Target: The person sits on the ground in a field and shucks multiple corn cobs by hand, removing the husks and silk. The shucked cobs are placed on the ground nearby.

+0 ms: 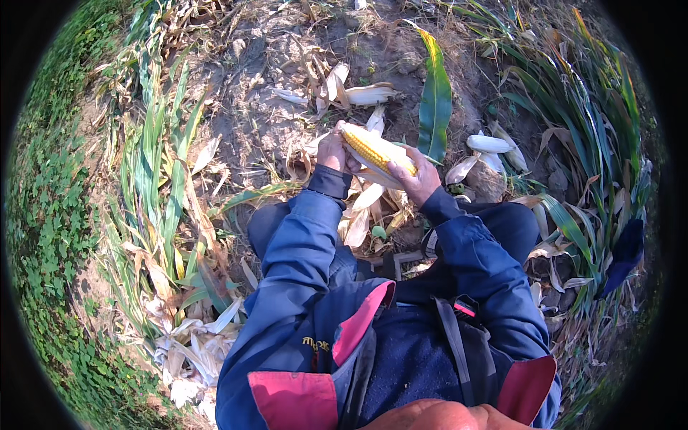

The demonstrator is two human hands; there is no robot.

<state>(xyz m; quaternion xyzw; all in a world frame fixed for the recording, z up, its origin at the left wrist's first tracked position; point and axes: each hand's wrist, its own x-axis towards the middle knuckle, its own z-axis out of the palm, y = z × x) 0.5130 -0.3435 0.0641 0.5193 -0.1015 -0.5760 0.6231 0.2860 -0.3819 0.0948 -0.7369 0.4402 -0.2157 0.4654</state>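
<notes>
An ear of yellow corn [376, 152], partly bared with pale husk along its side, lies slantwise between my hands. My left hand [334, 150] holds its far-left end. At the near-right end, my right hand [415, 174] grips the ear, with the thumb on the kernels. Loose pale husks [365, 207] lie on the ground just below the ear, between my knees. Beyond my hands are more dry husks [371, 95] on the soil. How the left fingers sit under the ear is partly hidden.
Cut corn stalks with leaves lie at left [153, 156] and right [580, 113]. A long green leaf [436, 102] rests ahead. A whitish ear or husk [489, 144] and a clod [486, 180] are right of my hands. Piled husks [193, 355] lie at lower left.
</notes>
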